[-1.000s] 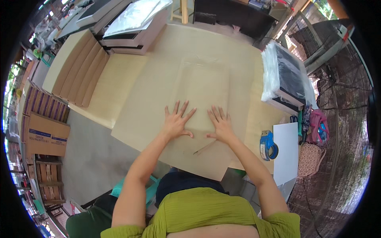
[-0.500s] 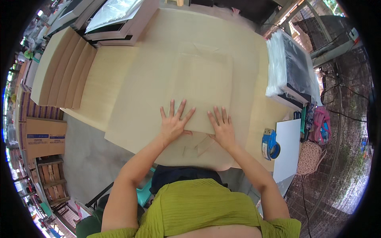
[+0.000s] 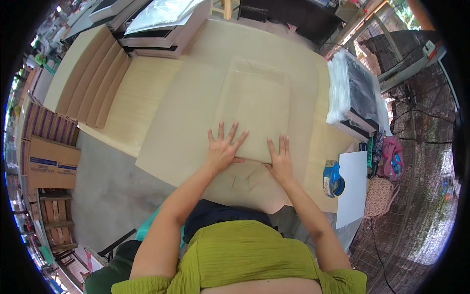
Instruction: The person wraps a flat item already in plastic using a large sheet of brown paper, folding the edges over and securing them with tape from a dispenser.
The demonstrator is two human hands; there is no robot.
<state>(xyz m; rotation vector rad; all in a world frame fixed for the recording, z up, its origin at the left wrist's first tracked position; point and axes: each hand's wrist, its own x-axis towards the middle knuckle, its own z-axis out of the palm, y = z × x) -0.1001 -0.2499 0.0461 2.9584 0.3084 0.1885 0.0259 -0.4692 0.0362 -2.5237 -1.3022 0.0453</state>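
A large sheet of brown kraft paper (image 3: 171, 112) lies over the table and hangs past its near edge. In its middle shows a flat rectangular shape (image 3: 257, 103), paper-covered, with creases at its far and near ends. What is inside cannot be made out. My left hand (image 3: 224, 148) lies flat on the shape's near left part, fingers spread. On the near right part rests my right hand (image 3: 280, 161), its fingers stretched forward. Both thumbs point inward along the near edge, where the paper is folded and creased.
Brown boxes (image 3: 85, 73) line the table's left, beside a plastic-covered stack (image 3: 156, 29). At right stand plastic-wrapped black-and-white items (image 3: 360, 93). A blue tape dispenser (image 3: 333, 179) sits by a white board (image 3: 352, 188). Beyond are a pink bag (image 3: 392, 157) and a patterned pouch (image 3: 381, 196).
The whole view has shifted and turned a little. Both hands stay on the paper-covered shape, and the right hand's fingers have drawn closer together.
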